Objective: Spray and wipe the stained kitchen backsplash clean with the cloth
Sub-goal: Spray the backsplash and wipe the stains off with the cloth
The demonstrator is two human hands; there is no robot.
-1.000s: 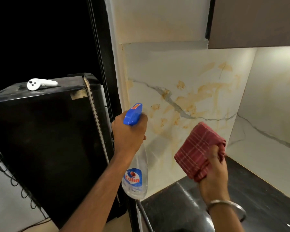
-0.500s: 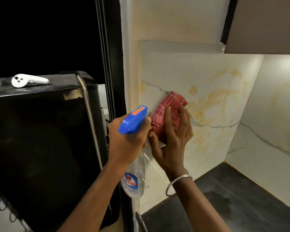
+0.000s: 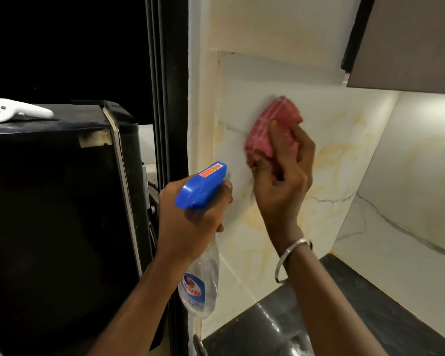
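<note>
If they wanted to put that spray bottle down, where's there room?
The dark counter below the stained wall looks bare, right of the right hand. The black appliance's top has space beside the white controller. Around the cloth both hands crowd.

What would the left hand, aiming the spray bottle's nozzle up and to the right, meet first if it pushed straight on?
Probably the stained backsplash, just below the red cloth; depth is unclear.

Motion-blurred cloth (image 3: 272,127); bottle (image 3: 201,286) label partly behind left wrist.

Cloth (image 3: 272,129) apparently against backsplash (image 3: 339,150), spray bottle (image 3: 201,253) lower left, countertop (image 3: 370,317) below.
</note>
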